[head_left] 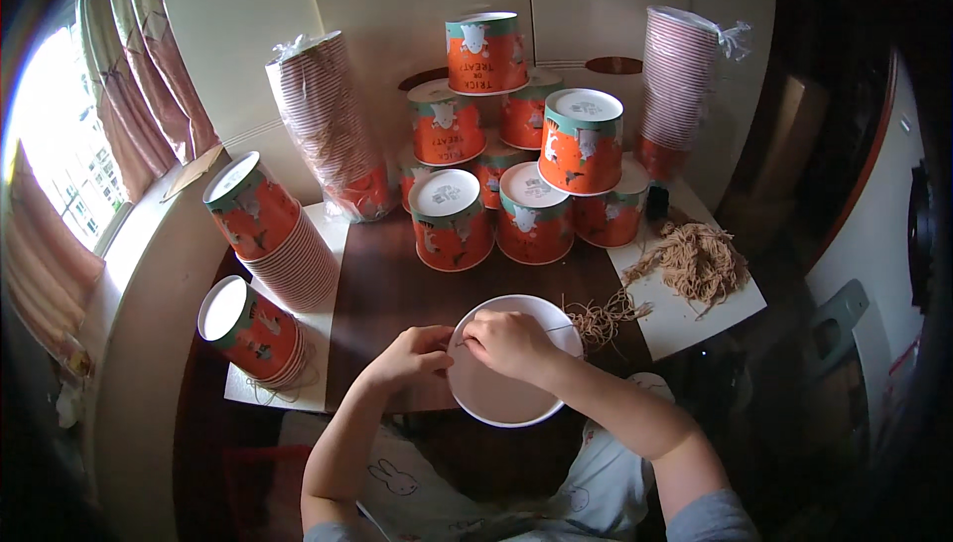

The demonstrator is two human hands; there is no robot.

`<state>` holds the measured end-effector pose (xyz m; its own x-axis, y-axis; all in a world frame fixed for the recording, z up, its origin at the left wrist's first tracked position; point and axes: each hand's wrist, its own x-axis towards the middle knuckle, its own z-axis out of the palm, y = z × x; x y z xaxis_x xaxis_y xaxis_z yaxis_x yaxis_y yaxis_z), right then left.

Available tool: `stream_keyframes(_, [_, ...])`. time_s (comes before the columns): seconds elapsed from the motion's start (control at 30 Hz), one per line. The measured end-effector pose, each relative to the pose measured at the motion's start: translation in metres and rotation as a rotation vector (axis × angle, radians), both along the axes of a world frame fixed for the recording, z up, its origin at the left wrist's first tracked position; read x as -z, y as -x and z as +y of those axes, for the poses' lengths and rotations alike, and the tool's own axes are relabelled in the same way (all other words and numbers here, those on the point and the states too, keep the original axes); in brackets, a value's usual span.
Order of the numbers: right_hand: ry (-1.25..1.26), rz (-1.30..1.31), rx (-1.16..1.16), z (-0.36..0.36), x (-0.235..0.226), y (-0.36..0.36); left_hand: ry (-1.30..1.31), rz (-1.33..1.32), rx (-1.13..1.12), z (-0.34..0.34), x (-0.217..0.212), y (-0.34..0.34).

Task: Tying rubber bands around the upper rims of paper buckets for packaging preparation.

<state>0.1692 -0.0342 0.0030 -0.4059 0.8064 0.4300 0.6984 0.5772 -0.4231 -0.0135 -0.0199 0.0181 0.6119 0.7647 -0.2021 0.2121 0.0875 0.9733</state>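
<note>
A white-lined paper bucket point(506, 405) is tilted with its open mouth toward me, at the near edge of the table above my lap. My left hand point(409, 355) is closed at the bucket's left rim, thumb and fingers bent against it. Reaching across the mouth, my right hand point(508, 345) pinches at the same left rim. Its fingertips hide whatever they hold. A thin cord point(562, 328) crosses the bucket's right rim. Just beyond that rim lies a loose tangle of brown string point(608, 322).
Upturned orange-and-green buckets point(452, 236) form a pyramid at the table's back. Tall plastic-wrapped bucket stacks point(323, 115) point(680, 80) flank it. More nested buckets point(288, 254) and a shorter stack point(253, 338) stand left. A heap of brown string point(700, 266) lies right.
</note>
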Motion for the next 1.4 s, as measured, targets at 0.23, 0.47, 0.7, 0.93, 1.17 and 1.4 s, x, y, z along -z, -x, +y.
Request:
stream_keyframes(0.23, [0.006, 0.004, 0.018, -0.001, -0.002, 0.000, -0.010, -0.015, 0.013, 0.001, 0.002, 0.002])
stream_keyframes(0.47, [0.025, -0.015, 0.017, -0.001, -0.003, 0.001, 0.012, -0.018, -0.002, 0.003, 0.006, 0.003])
stream_keyframes(0.7, [0.059, -0.015, -0.030, 0.001, 0.002, 0.004, -0.169, 0.230, -0.101, 0.002, 0.007, 0.002])
stream_keyframes(0.93, [0.026, -0.083, -0.057, 0.001, -0.004, 0.002, -0.574, 0.429, -0.180, 0.004, 0.009, 0.005])
stream_keyframes(1.17, [-0.010, -0.160, 0.003, 0.013, -0.028, -0.022, -0.224, -0.487, -0.096, 0.027, 0.011, 0.045])
stream_keyframes(1.4, [-0.121, -0.087, -0.060, 0.027, -0.031, -0.033, 0.173, -0.828, 0.090, 0.004, -0.008, 0.026])
